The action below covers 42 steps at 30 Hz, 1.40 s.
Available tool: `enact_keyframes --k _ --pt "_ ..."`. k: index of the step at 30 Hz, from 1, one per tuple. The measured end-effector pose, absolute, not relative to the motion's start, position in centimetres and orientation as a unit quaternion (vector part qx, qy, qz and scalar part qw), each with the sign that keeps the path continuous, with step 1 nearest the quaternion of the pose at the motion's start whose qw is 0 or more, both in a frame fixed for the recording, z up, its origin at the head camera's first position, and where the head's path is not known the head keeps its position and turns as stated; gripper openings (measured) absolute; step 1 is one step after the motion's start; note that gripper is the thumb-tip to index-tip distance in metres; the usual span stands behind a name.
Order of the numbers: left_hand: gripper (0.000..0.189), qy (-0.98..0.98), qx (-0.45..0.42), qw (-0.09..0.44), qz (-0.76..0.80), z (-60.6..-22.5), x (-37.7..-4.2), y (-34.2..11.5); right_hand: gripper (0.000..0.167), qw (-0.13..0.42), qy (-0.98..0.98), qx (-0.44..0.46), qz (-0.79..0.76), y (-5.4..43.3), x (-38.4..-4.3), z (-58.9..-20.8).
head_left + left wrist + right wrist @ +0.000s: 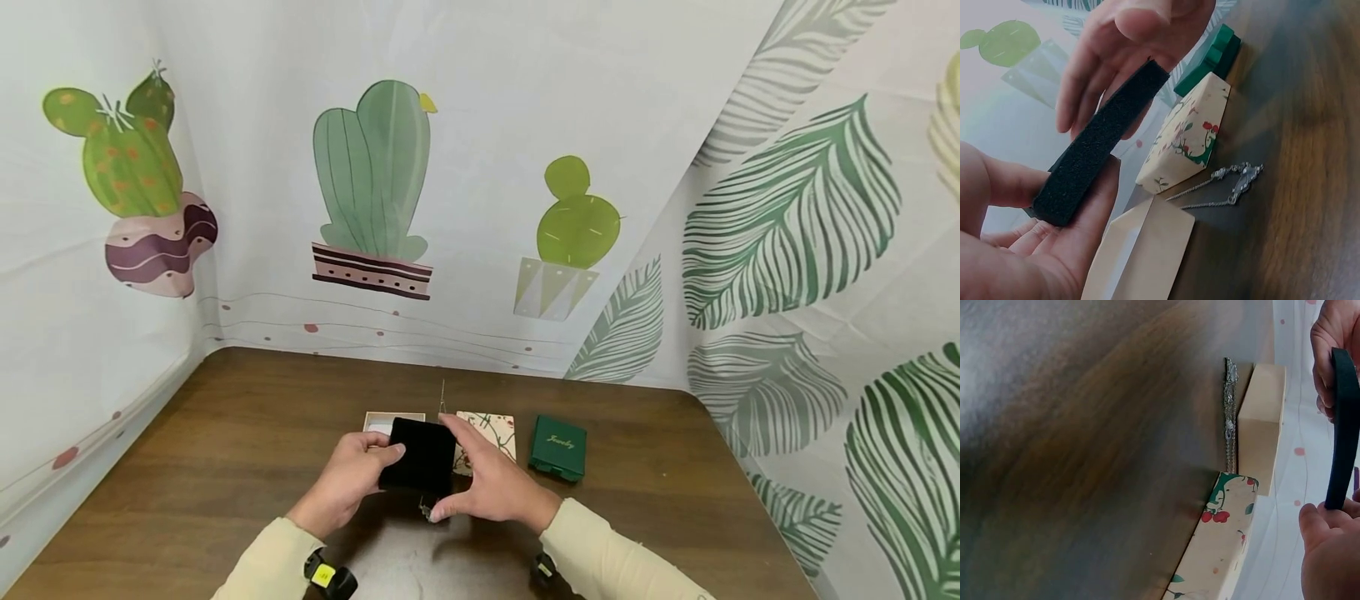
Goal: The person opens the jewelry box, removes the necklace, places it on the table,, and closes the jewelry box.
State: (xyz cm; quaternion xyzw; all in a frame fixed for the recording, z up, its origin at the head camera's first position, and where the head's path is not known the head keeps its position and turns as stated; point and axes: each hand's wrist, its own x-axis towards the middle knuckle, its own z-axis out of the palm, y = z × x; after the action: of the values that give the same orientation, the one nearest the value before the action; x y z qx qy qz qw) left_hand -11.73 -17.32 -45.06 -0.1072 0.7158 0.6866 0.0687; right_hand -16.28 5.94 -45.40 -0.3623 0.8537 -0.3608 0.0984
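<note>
My left hand (351, 475) grips a square black foam pad (418, 457), thumb on its face and fingers behind, above the table. In the left wrist view the pad's thick edge (1100, 144) shows. My right hand (498, 483) is spread at the pad's right side, thumb and fingers wide apart; in the right wrist view its fingers (1315, 528) are at the pad's lower end. Below lies a silver necklace (1244, 178) with an ornate pendant, between a cream box base (1163, 244) and a floral-patterned box lid (1188, 134). The pad partly hides the necklace from the head view.
A green jewelry box (558, 447) stands shut to the right of the floral lid. The brown wooden table (660, 500) ends at a white curtain (480, 208) printed with cacti and leaves, behind and at both sides.
</note>
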Motion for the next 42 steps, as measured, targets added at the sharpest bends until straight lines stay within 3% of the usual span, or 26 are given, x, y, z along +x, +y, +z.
enact_keyframes --k 5,13,20,42 --pt "0.018 0.699 -0.081 0.092 0.705 -45.0 -11.7 -17.3 0.119 0.081 0.853 -0.372 -0.357 6.1 -16.5 -45.7" --pt "0.025 0.672 -0.058 0.111 0.73 -45.1 -11.7 -17.4 0.101 0.048 0.855 -0.388 -0.34 6.2 -16.6 -45.7" --pt "0.034 0.698 -0.061 0.112 0.705 -44.9 -11.5 -17.5 0.096 0.051 0.856 -0.389 -0.336 6.5 -16.7 -45.5" --pt "0.051 0.771 -0.051 0.007 0.635 -45.4 -11.7 -20.8 0.093 0.054 0.858 -0.398 -0.319 7.2 -17.3 -45.8"
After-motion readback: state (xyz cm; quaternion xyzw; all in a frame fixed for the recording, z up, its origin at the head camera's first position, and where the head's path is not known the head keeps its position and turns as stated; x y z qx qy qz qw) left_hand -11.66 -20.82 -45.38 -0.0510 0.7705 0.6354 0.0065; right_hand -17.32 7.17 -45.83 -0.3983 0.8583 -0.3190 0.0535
